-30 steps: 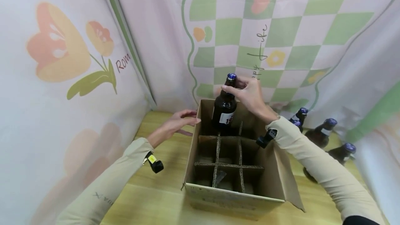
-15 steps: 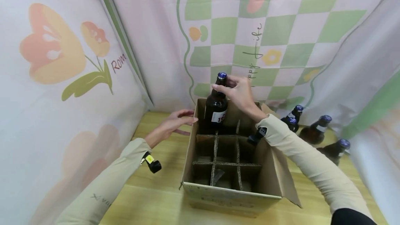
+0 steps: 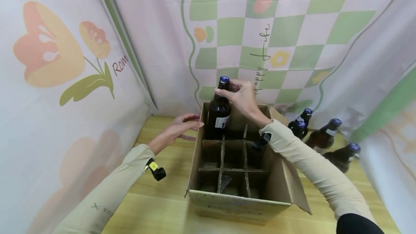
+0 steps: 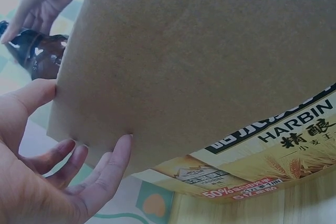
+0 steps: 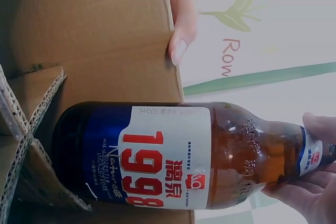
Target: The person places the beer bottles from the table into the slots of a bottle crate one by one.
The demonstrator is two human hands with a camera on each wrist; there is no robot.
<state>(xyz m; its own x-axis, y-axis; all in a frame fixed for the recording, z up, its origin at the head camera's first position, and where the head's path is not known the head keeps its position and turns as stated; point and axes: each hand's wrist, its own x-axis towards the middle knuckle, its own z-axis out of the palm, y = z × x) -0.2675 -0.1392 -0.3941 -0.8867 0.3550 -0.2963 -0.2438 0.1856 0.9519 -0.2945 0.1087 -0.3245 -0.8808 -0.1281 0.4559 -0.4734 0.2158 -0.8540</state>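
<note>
An open cardboard box (image 3: 227,210) stands on the surface (image 3: 159,205), cut into cells by corrugated dividers (image 3: 234,170); a clear scrap, apparently plastic, (image 3: 225,181) lies in one of its near cells. The brown bottle (image 3: 219,113) is partly inside the box's far left corner, neck above the rim; whether its base touches the bottom cannot be told. The right hand (image 3: 243,98) pinches its neck. The left hand (image 3: 178,127) is loosely spread at the box's left side, fingertips touching the cardboard.

The bottle's label (image 5: 168,156) reads "1998" in red, with "500mL" and Chinese characters. The box's printed side shows "HARBIN" and "50%". "Happy life" and "Rom" are written on the hangings (image 3: 232,1) behind and left of the box.

Four blue-capped bottles (image 3: 321,137) stand right of the box, beyond its outward-leaning flap (image 3: 297,187). The right sleeve (image 3: 312,165) passes over the box's right side, hiding part of that flap.
</note>
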